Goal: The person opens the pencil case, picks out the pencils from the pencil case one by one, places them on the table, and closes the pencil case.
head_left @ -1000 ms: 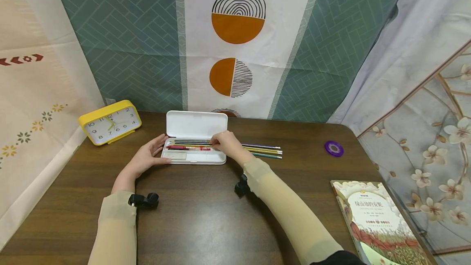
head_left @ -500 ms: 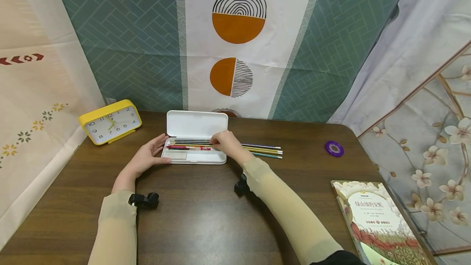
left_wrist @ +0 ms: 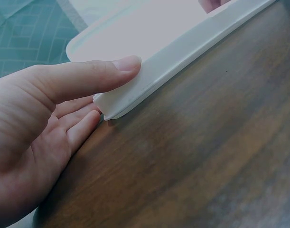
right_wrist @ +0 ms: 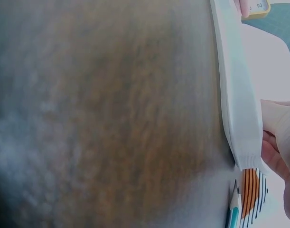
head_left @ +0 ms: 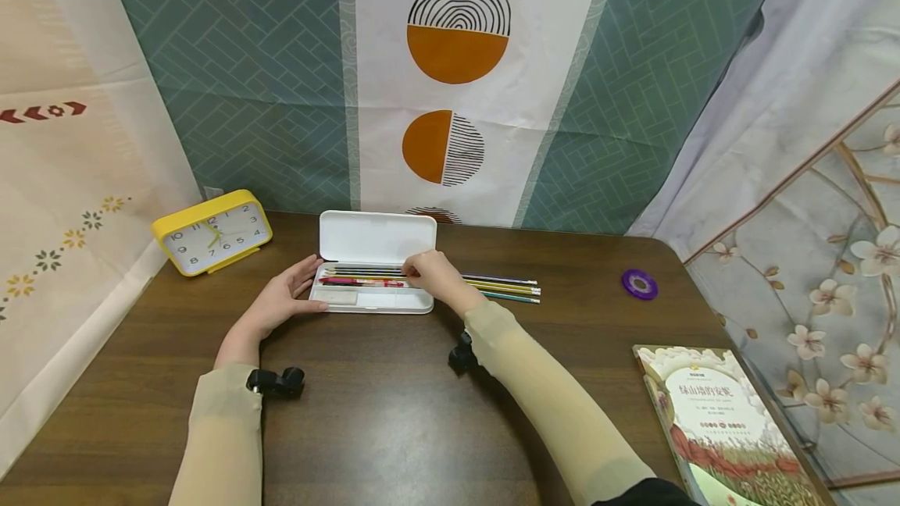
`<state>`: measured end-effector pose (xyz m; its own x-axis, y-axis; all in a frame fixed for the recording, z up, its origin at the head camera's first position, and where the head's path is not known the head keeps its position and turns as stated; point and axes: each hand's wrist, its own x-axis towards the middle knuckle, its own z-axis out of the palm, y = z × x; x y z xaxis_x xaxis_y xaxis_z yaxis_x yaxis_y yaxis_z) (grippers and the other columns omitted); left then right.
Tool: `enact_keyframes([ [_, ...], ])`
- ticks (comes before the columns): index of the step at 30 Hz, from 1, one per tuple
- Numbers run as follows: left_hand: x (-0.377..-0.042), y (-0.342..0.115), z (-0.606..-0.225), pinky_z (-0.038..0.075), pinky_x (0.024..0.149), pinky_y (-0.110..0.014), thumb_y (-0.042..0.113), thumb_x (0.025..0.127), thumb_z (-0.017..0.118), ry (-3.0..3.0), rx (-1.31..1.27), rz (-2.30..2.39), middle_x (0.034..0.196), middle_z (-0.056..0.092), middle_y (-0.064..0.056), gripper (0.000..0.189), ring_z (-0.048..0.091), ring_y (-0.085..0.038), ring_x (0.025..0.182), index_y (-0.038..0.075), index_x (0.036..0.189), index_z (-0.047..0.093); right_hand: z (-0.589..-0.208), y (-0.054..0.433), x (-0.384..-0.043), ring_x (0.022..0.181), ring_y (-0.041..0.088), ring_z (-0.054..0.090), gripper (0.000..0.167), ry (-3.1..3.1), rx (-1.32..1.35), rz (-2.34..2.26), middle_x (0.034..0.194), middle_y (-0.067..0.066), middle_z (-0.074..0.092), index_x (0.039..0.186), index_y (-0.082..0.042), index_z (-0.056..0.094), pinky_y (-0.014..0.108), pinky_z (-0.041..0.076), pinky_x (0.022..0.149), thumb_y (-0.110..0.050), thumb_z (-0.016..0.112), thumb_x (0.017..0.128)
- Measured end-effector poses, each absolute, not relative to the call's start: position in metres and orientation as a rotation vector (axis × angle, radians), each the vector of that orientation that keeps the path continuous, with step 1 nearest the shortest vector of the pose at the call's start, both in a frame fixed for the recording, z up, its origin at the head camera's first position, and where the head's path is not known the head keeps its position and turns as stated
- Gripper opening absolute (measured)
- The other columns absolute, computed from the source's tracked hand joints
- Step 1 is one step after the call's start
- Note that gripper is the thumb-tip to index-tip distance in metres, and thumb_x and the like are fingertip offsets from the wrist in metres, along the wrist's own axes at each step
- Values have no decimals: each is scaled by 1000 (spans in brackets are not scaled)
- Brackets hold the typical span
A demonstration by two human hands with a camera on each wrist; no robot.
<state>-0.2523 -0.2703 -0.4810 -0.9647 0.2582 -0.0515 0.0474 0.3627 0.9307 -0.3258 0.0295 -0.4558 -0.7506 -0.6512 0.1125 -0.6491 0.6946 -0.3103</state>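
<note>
White, smooth-walled and round-cornered, an open pencil case [head_left: 380, 311] is lying on the brown wood-grain surface [head_left: 366, 404], its lid [head_left: 377, 236] turned back behind it. The person's left grip [head_left: 279, 301] is spanning the case's left end, wide open, with the thumb resting on the front wall, presumably bracing a light shell. The right grip [head_left: 437, 276] is curling over the right end of the slim pencils inside [head_left: 366, 271] (whether it is pinching one is hidden by the hand itself). Those pencils and a red pen [head_left: 362, 282] are lying lengthwise, apparently suiting the long compartment. Outside, more loose pencils [head_left: 506, 286] are lying side by side, pale-capped ends facing away, likely for easy reach.
</note>
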Motion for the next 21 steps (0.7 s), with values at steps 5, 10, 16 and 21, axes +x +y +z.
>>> enact_keyframes([
  [5, -251, -270, -479, 24, 119, -51, 15, 82, 80, 2425, 276, 1651, 161, 20, -20, 104, 22, -37, 148, 3, 157, 9, -455, 30, -326, 89, 15, 70, 13, 2889, -1118, -523, 97, 6, 75, 100, -6, 75, 24, 59, 80, -6, 68, 90],
  [10, -252, -271, -482, 23, 119, -50, 15, 81, 80, 2431, 282, 1651, 161, 21, -20, 104, 22, -37, 148, 3, 157, 10, -454, 31, -325, 88, 15, 70, 13, 2891, -1116, -546, 97, 6, 75, 101, -5, 75, 25, 59, 80, -5, 68, 90],
  [16, -254, -272, -485, 23, 119, -49, 20, 81, 81, 2445, 277, 1635, 161, 21, -19, 105, 22, -36, 149, 2, 157, 11, -451, 32, -324, 85, 15, 69, 13, 2887, -1104, -599, 95, 6, 75, 100, -5, 76, 27, 59, 78, -5, 68, 89],
  [21, -255, -273, -485, 23, 118, -46, 21, 80, 81, 2450, 279, 1631, 161, 22, -17, 106, 22, -34, 149, 2, 157, 11, -448, 33, -323, 82, 15, 69, 14, 2892, -1108, -640, 93, 6, 75, 100, -5, 76, 27, 59, 76, -4, 67, 88],
])
